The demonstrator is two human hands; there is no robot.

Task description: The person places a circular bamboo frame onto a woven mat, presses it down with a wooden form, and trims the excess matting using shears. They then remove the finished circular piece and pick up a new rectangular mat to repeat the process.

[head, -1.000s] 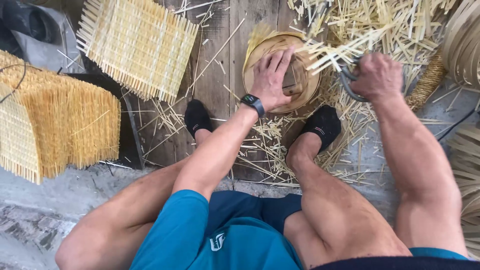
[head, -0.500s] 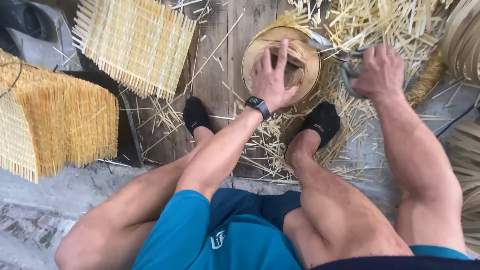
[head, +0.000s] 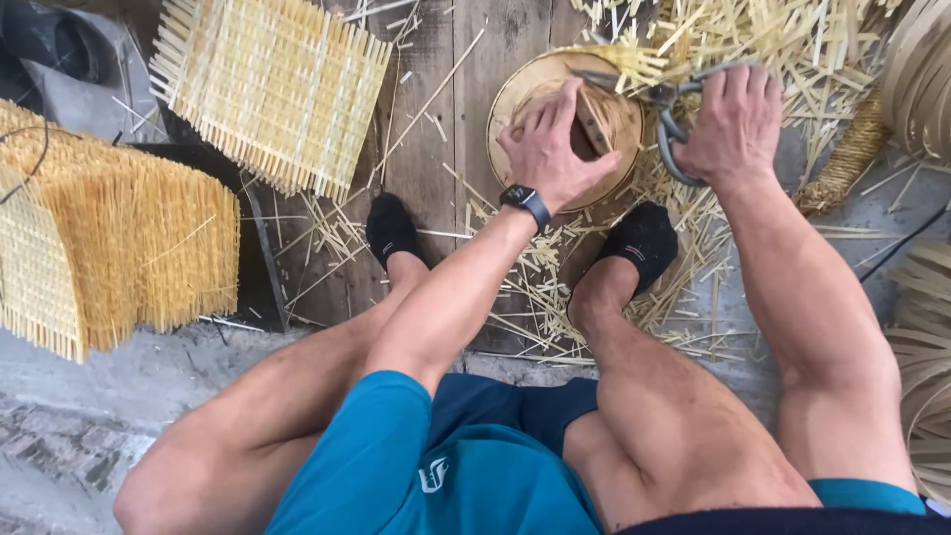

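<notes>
My left hand (head: pixel 553 149), with a dark watch on its wrist, presses flat on a round woven bamboo basket (head: pixel 520 94) that sits on wooden planks. My right hand (head: pixel 733 124) grips the grey handles of metal shears (head: pixel 676 129) at the basket's right rim, where loose bamboo strip ends stick out. The blades point left over the rim. Both feet in black socks rest just below the basket among cut strips.
A flat woven bamboo mat (head: pixel 272 94) lies at upper left. A stack of woven mats (head: pixel 109 248) stands at the left edge. Bamboo offcuts (head: pixel 792 40) pile at upper right. Curved bamboo hoops (head: pixel 921 347) line the right side. A concrete step runs below.
The basket has turned under my left hand, which shifted lower on it. My right hand moved left with the shears onto the rim's protruding strips.
</notes>
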